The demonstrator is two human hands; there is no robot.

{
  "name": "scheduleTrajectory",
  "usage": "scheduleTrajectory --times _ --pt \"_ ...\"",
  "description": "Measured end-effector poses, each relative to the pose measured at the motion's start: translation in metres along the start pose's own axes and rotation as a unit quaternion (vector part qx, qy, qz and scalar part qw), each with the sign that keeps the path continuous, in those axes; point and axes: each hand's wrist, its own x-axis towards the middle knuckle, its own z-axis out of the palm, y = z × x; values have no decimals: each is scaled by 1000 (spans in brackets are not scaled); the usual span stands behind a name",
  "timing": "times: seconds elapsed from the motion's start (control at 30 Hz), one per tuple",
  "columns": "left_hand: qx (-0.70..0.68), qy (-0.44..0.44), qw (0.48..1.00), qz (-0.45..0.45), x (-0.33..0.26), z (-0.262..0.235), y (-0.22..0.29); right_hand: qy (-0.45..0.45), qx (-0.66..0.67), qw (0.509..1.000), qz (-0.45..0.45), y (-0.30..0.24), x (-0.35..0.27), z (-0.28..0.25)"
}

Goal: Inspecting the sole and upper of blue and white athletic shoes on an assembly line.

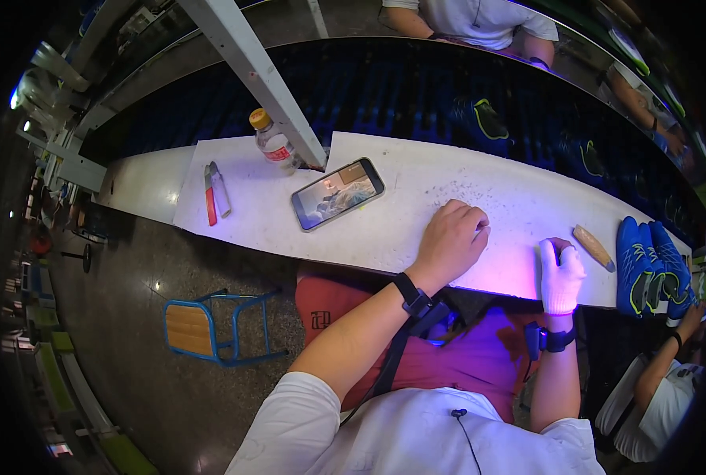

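Note:
My left hand [452, 241] is bare and rests on the white worktop [384, 237], its fingers curled in with nothing showing in them. To its right, my right hand [561, 277] wears a white glove and lies loosely closed at the near edge; no object shows between thumb and fingers. Just beyond that glove is a slim tool with a tan wrapped grip [593, 247], apart from the hand. Several blue shoes with yellow-green trim [636, 265] stand bunched at the right end. Small dark crumbs [465, 191] are scattered beyond my left hand.
A phone [338, 194] with a lit screen lies left of my hands. Behind it, a yellow-capped bottle [274, 146] stands by a metal post [262, 79]. Two hand tools, one red-handled [210, 207], lie farther left. More shoes [483, 119] sit on the dark conveyor. People work across and at right.

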Motion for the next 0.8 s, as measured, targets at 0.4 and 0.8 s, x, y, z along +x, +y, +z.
scheduleTrajectory --times 0.4,0.8 --pt "1 0 1000 2 0 0 0 -6 -10 1000 0 -3 0 -2" --pt "7 -10 1000 -6 2 -2 2 -12 -7 1000 19 -10 1 -5"
